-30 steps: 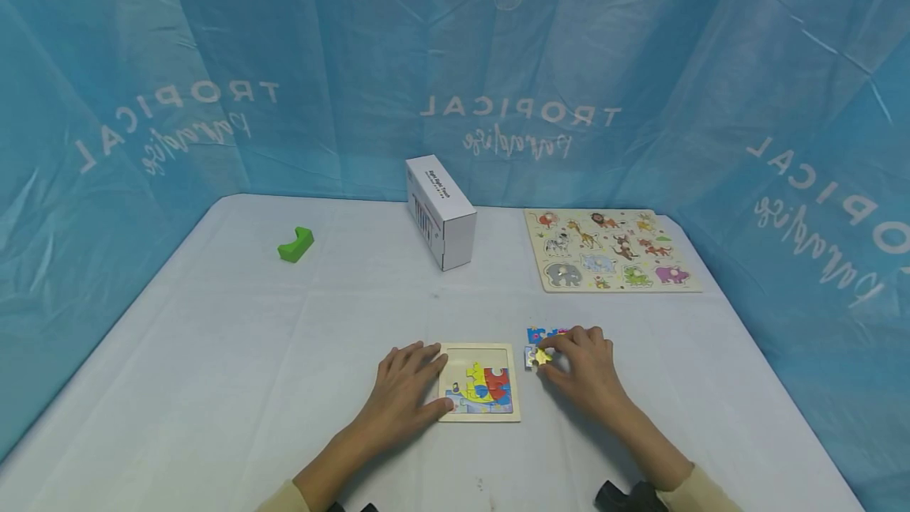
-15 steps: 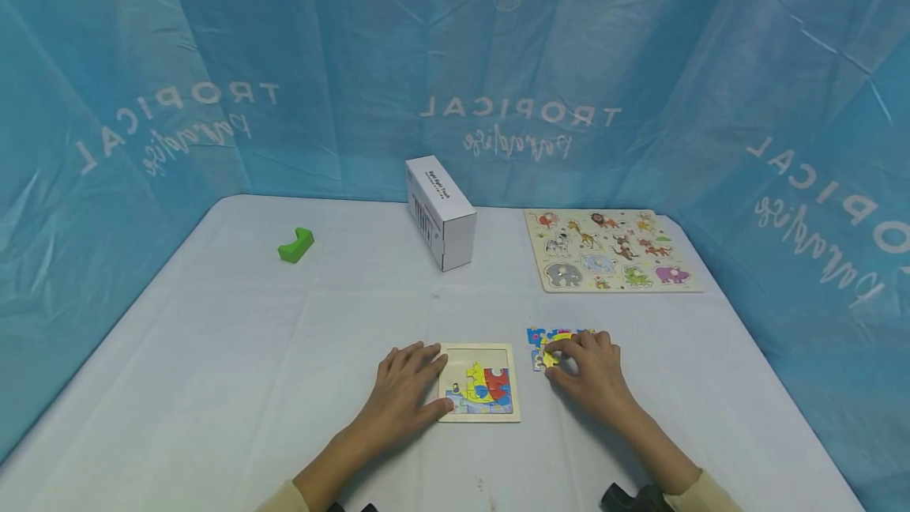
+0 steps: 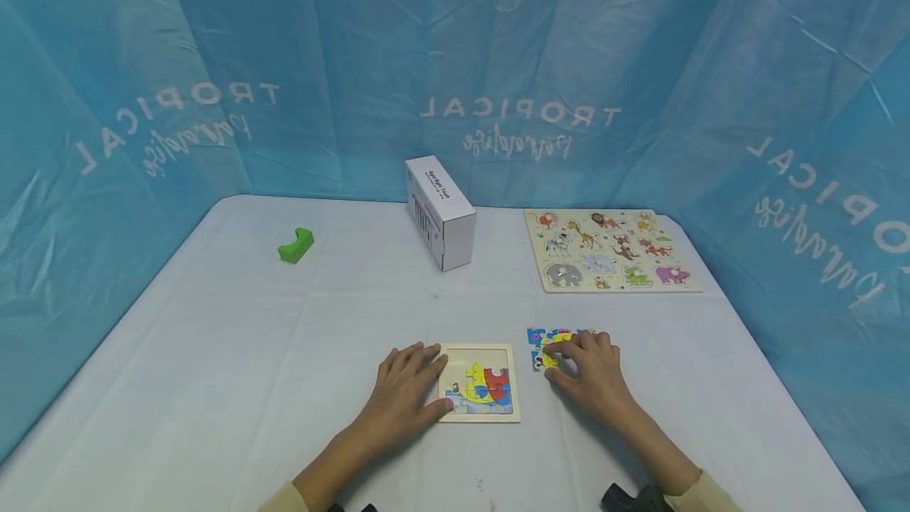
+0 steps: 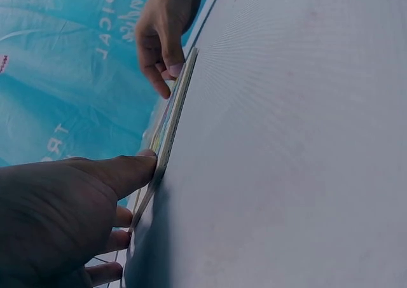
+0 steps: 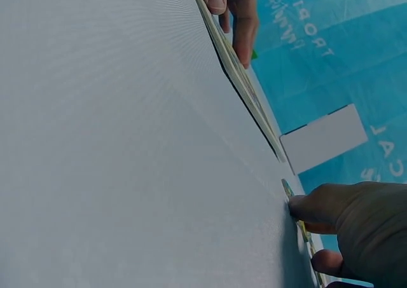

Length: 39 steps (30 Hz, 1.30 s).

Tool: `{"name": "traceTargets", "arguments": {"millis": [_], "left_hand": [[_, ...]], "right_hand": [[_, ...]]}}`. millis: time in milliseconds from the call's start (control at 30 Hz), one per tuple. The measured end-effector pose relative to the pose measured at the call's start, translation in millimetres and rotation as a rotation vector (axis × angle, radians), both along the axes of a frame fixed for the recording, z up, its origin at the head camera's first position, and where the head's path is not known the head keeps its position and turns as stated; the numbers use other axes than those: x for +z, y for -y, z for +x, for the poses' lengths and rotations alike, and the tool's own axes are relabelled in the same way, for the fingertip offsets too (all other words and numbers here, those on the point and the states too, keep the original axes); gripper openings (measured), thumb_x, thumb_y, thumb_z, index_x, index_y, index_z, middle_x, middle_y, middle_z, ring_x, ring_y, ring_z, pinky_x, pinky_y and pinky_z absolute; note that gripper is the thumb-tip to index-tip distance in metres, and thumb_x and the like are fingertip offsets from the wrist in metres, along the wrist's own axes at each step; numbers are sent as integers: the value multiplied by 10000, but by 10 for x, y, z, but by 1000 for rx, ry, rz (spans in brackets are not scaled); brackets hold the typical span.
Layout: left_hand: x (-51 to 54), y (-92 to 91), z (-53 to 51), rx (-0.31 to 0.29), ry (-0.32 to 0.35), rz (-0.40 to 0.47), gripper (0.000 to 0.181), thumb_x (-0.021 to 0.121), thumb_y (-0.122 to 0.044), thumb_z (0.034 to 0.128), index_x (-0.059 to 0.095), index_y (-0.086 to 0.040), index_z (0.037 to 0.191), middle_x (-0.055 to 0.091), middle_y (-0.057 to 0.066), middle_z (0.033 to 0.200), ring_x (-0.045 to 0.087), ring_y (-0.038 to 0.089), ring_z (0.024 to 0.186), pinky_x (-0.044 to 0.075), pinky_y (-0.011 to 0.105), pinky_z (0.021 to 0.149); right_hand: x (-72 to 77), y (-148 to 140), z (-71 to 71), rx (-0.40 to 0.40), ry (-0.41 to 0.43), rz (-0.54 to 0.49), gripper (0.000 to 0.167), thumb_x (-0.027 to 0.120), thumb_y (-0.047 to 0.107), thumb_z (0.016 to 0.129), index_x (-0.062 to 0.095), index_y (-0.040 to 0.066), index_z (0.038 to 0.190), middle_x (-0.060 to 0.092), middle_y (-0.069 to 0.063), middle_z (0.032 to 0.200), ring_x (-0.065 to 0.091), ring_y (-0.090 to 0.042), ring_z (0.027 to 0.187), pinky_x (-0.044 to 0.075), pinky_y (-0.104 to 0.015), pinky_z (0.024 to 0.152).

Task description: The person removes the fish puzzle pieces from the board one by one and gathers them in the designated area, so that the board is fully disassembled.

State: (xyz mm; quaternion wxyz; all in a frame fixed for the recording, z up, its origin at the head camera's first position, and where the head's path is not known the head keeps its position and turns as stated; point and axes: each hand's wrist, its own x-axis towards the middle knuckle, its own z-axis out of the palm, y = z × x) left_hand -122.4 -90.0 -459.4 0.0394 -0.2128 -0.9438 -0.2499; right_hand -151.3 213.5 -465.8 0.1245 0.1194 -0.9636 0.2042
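My left hand (image 3: 404,389) rests at the left side of a square wooden puzzle tray (image 3: 515,385). Its thumb touches the tray's lower left corner, and the fingers lie spread along the left edge. Joined colourful pieces (image 3: 490,389) fill the tray's lower and right part; its upper left shows bare wood. To the right of the tray, my right hand (image 3: 586,378) pinches a yellow and blue puzzle piece (image 3: 537,361) between thumb and index finger, low at the table. Just beyond it lie more puzzle pieces (image 3: 536,335), partly hidden by the hand.
A white box (image 3: 458,235) stands at the back middle. An animal peg puzzle board (image 3: 611,251) lies at the back right. Toward the back left is a green curved block (image 3: 296,245). A blue printed curtain (image 3: 355,62) surrounds the white-covered table (image 3: 213,385).
My right hand has shifted slightly right with the pinched piece, bringing it against the pieces beyond, and more of those now show. The left hand and tray have stayed still.
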Motion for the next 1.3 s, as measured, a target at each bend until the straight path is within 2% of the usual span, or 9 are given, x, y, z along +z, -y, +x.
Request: {"name": "traceTargets", "arguments": {"millis": [300, 500, 667, 900, 1067, 1300], "left_hand": [[13, -20, 5, 11, 6, 3, 584, 695, -341, 800, 551, -94, 1309, 485, 91, 1403, 356, 341, 1354, 225, 589, 1098], [61, -74, 13, 22, 27, 39, 569, 688, -305, 790, 556, -83, 1297, 476, 108, 1409, 336, 342, 1364, 219, 587, 1105], [94, -128, 10, -6, 29, 82, 576, 675, -289, 785, 551, -50, 1294, 471, 135, 1411, 328, 367, 1363, 203, 606, 1106], [73, -193, -34, -34, 9, 50, 622, 678, -335, 782, 528, -57, 1318, 455, 125, 1429, 326, 361, 1370, 212, 602, 1107], [63, -226, -55, -59, -1, 24, 662, 685, -386, 787, 513, -48, 1330, 440, 134, 1445, 325, 369, 1374, 214, 607, 1105], [58, -255, -62, -71, -12, 8, 683, 684, -409, 802, 493, -40, 1345, 417, 148, 1461, 310, 381, 1383, 210, 615, 1105]], "right_hand": [[25, 40, 12, 11, -14, -22, 317, 811, 222, 693, 710, 192, 992, 550, -4, 847, 413, -224, 896, 289, -384, 765], [41, 181, 41, 73, -65, -31, 317, 818, 226, 684, 714, 189, 981, 563, 1, 866, 447, -231, 931, 321, -418, 810], [28, 329, 72, 141, -70, -49, 307, 811, 252, 694, 705, 220, 981, 541, 19, 840, 426, -182, 906, 312, -380, 794], [21, 519, 98, 208, -76, -70, 288, 810, 270, 695, 700, 248, 961, 558, 37, 869, 387, -102, 864, 299, -344, 776], [24, 624, 112, 246, -76, -71, 308, 815, 305, 689, 703, 244, 969, 546, 50, 867, 361, -95, 830, 278, -306, 750], [21, 718, 117, 267, -122, -56, 308, 818, 294, 685, 701, 227, 963, 542, 55, 834, 389, -99, 823, 269, -275, 718]]}}
